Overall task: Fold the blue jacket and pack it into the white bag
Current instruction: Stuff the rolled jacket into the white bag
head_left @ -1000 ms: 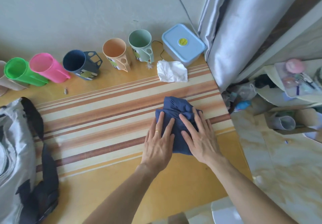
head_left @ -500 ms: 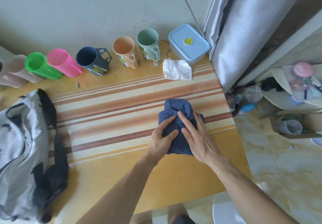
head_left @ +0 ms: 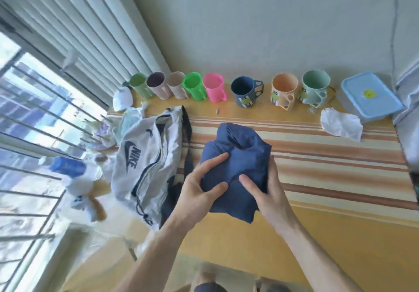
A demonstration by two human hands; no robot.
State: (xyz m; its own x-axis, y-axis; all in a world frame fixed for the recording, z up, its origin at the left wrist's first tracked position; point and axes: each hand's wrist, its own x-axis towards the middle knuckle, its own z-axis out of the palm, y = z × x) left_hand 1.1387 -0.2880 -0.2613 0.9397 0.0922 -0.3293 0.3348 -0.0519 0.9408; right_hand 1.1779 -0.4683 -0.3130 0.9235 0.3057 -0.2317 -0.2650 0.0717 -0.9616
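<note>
The blue jacket [head_left: 238, 155] is bunched into a compact folded bundle over the striped mat [head_left: 328, 155]. My left hand [head_left: 199, 192] grips its left side, thumb on top and fingers curled under. My right hand [head_left: 267, 189] holds its right side, with the thumb pressed on the front face. The white bag [head_left: 145, 160] with dark straps and a Nike logo lies flat just left of the bundle, its zip running down the middle.
Several coloured cups [head_left: 214, 87] line the wall at the back of the yellow table [head_left: 317, 246]. A blue-lidded box [head_left: 371, 98] and a crumpled white tissue [head_left: 342, 126] sit far right. Clutter and a blue bottle [head_left: 68, 167] lie by the window on the left.
Both hands went from pressing the jacket flat to gripping it at its sides. The bundle has moved left toward the white bag, and my view has swung left to the window.
</note>
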